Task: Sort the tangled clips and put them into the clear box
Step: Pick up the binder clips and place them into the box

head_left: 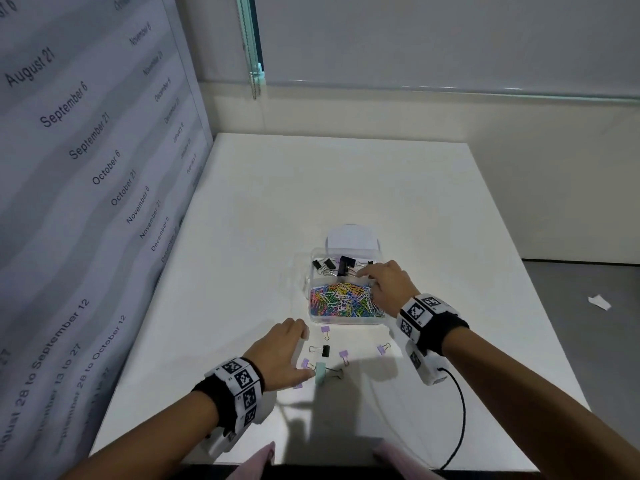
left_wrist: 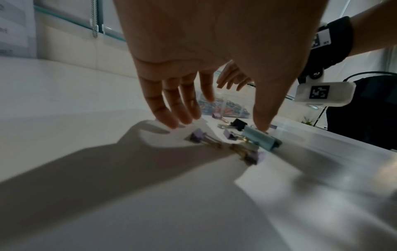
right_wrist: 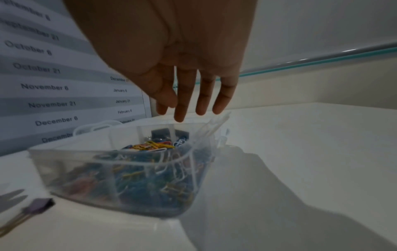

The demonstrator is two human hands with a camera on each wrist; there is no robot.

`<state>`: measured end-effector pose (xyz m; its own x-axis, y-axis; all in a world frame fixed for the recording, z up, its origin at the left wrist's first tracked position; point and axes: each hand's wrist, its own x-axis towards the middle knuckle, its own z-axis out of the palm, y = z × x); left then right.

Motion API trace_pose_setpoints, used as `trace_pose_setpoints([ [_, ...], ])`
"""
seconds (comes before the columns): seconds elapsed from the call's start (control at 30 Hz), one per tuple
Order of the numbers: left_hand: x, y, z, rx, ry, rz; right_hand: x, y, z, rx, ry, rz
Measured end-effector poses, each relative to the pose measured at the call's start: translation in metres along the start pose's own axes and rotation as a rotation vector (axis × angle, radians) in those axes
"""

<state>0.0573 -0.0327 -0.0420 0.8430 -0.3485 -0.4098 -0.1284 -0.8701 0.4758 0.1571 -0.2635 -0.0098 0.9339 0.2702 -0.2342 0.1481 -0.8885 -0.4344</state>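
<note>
A clear box (head_left: 311, 315) stands mid-table, its near compartment full of coloured paper clips (head_left: 343, 301) and its far one holding black binder clips (head_left: 341, 265). My right hand (head_left: 384, 284) hovers open over the box (right_wrist: 75, 169), fingers (right_wrist: 184, 103) straight and holding nothing. On the table in front of the box lie several small purple binder clips (head_left: 344, 355), a black one (head_left: 325, 349) and a larger mint-green one (head_left: 320, 370). My left hand (head_left: 284, 351) is spread open above them. Its thumb touches the mint clip (left_wrist: 260, 138), and its fingers (left_wrist: 167, 110) come down beside a purple clip (left_wrist: 197, 135).
A wall chart of dates (head_left: 86, 168) stands along the table's left side. The box's lid (head_left: 349, 237) lies behind it. A black cable (head_left: 457, 420) runs from my right wrist over the front edge. A scrap of paper (head_left: 599, 301) lies on the floor at right.
</note>
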Motion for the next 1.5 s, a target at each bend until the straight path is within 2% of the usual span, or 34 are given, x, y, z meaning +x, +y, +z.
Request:
trace_pose_setpoints([
  [0.1, -0.002, 0.001, 0.009, 0.064, -0.058, -0.029, -0.015, 0.008, 0.003, 0.061, 0.034, -0.039],
  [0.2, 0.001, 0.001, 0.013, 0.070, -0.061, -0.031, -0.035, 0.017, 0.007, 0.087, -0.020, -0.049],
  [0.27, 0.005, 0.001, 0.016, 0.024, -0.066, -0.020, -0.046, 0.021, 0.011, 0.055, -0.067, -0.056],
  [0.43, 0.011, 0.008, 0.022, -0.101, -0.040, 0.023, -0.057, 0.024, 0.019, 0.039, -0.023, -0.038],
  [0.6, 0.018, 0.014, 0.023, -0.120, 0.012, 0.030, -0.071, 0.023, 0.037, -0.082, -0.256, 0.050],
  [0.67, 0.020, 0.015, 0.024, -0.166, 0.021, 0.029, -0.075, 0.024, 0.047, -0.068, -0.298, 0.043],
  [0.83, 0.020, 0.018, 0.027, -0.228, -0.008, 0.070, -0.077, 0.008, 0.071, 0.060, -0.284, -0.060],
  [1.0, 0.017, 0.016, 0.027, -0.113, -0.040, 0.111, -0.071, -0.007, 0.091, 0.118, -0.229, -0.177],
  [1.2, 0.019, 0.016, 0.025, -0.071, -0.054, 0.097, -0.062, -0.014, 0.085, 0.129, -0.274, -0.091],
  [1.33, 0.021, 0.022, 0.025, -0.012, -0.024, 0.095, -0.062, -0.016, 0.080, -0.006, -0.320, -0.081],
  [1.5, 0.027, 0.031, 0.024, 0.053, -0.049, 0.084, -0.063, -0.019, 0.082, -0.064, -0.274, -0.100],
])
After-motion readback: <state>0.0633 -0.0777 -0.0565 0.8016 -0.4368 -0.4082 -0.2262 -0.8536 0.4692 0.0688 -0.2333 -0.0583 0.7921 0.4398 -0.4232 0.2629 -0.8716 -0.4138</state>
